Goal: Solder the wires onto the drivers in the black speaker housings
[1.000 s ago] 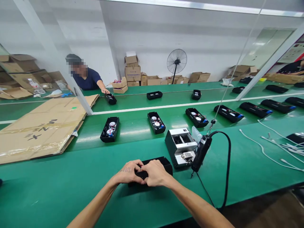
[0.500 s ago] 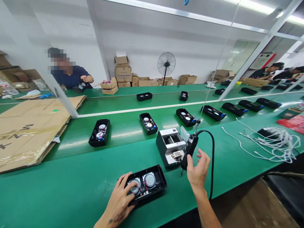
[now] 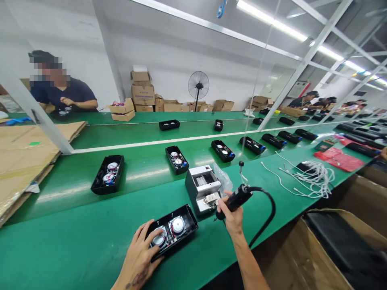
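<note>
Compared with the frame half a second ago, the right hand (image 3: 232, 215) now closes around the black cylindrical power driver (image 3: 240, 197), and the driver tilts instead of hanging near-upright. The left hand (image 3: 140, 247) keeps its contact with the open black rectangular housing (image 3: 189, 219).

A smooth green worktop (image 3: 75, 241) extends beneath and beyond both hands. Flat brown cardboard (image 3: 30, 141) lies beyond and well left of the left hand. Loosely coiled white cables (image 3: 317, 177) lie well to the right of the right hand. A boxy black-and-silver machine (image 3: 199, 191) stands just beyond and left of the right hand; a clear plastic bag (image 3: 224, 181) lies beside the machine.

The housing rests on the worktop between the hands, open side up. The left hand grips its left end, fingers over the rim. The right hand's fingers wrap the driver body; the tip points down and left, apart from the housing. Inside the housing sit two round silver speakers (image 3: 177, 226): the one farther from the left hand is exposed, the nearer one partly covered by a finger.
</note>
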A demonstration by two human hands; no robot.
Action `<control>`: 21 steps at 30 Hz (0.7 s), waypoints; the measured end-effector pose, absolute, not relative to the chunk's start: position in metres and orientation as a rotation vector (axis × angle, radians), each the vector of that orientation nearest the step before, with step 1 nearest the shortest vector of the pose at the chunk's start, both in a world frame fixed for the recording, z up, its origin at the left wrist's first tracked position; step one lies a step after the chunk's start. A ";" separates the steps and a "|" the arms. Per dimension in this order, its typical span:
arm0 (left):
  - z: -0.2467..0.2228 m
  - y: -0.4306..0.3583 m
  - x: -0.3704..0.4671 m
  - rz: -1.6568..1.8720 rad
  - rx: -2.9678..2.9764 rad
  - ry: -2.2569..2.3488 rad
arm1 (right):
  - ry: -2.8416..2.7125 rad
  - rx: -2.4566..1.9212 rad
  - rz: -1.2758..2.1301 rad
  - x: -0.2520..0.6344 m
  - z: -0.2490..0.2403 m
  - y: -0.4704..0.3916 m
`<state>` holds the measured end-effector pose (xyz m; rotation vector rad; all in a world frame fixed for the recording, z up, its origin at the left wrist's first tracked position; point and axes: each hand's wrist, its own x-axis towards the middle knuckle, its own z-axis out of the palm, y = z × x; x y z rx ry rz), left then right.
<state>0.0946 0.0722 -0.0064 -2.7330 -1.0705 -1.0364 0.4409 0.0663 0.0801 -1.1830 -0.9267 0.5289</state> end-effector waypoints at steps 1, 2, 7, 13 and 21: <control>-0.007 0.075 0.096 -1.040 -2.732 -1.063 | -0.901 -1.135 0.494 0.440 0.090 0.071; -0.008 0.076 0.097 -1.041 -2.736 -1.061 | -0.885 -1.087 0.463 0.438 0.098 0.075; -0.007 0.077 0.097 -1.064 -2.764 -1.084 | -0.924 -1.050 0.335 0.431 0.117 0.099; -0.003 0.077 0.099 -1.033 -2.745 -1.061 | -1.046 -1.216 0.569 0.417 0.117 0.090; 0.016 0.068 0.108 -0.946 -2.785 -1.137 | -1.053 -0.650 0.962 0.331 0.106 0.045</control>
